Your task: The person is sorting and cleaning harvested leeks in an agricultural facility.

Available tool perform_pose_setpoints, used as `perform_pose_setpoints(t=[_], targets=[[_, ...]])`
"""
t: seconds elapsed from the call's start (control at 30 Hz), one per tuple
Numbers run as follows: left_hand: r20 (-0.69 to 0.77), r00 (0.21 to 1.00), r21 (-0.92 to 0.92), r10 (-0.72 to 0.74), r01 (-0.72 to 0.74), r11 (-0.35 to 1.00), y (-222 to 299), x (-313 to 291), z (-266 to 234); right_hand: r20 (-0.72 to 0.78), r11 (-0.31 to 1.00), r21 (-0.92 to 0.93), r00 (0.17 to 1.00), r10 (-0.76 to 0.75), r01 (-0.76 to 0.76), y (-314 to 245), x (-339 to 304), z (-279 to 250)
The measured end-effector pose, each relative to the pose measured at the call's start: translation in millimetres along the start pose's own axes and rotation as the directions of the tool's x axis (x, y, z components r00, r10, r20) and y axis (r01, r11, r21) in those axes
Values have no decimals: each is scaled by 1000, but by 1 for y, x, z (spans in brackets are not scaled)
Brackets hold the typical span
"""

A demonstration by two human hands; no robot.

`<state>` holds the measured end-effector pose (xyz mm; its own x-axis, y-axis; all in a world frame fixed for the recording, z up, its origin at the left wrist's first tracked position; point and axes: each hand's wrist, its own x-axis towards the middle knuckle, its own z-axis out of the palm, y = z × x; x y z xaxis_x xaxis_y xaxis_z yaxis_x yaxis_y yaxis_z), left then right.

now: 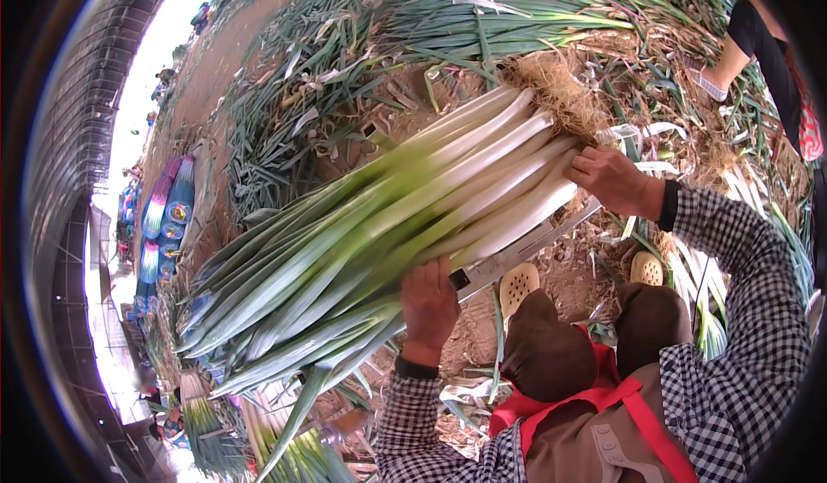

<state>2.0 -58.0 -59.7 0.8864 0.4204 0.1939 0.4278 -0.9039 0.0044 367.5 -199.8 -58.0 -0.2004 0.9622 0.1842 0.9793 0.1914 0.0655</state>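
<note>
A thick bundle of long green onions point(431, 199) lies slantwise in front of me, leaves to the lower left, white stalks and a mass of tan roots point(564, 95) to the upper right. My right hand point(616, 182) has its fingers curled against the white stalks close to the roots. Lower down, my left hand point(429, 306) presses its bent fingers to the near side of the bundle, where stalk turns to leaf; its fingertips are partly hidden. Under the bundle runs a pale flat bar point(527, 246) with a black piece beside my left hand.
Beyond lies a wide heap of loose green onions point(508, 18) on littered soil. Tied bundles point(164, 225) stand at the far left, more onions point(293, 440) at the lower left. Another person's leg point(732, 61) shows at the upper right. My feet in yellow clogs point(519, 287) are close by.
</note>
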Motion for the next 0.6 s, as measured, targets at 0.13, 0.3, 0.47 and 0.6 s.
perform_pose_setpoints(t=[0.13, 0.3, 0.47, 0.6], targets=[[-27, 1000, 72, -13, 14, 997, 2, -6, 4, 52, 996, 37, 996, 76, -78, -14, -4, -2], [-14, 997, 343, 76, -67, 937, -22, -45, 2, 50, 997, 43, 997, 54, -56, -10, -6, 5], [130, 990, 585, -48, -37, 810, -76, -100, -40, 80, 998, 6, 995, 66, -67, -10, -4, -2], [308, 926, 653, -216, -42, 756, -91, -120, -91, 107, 997, 42, 992, 65, -69, -3, -4, 1]])
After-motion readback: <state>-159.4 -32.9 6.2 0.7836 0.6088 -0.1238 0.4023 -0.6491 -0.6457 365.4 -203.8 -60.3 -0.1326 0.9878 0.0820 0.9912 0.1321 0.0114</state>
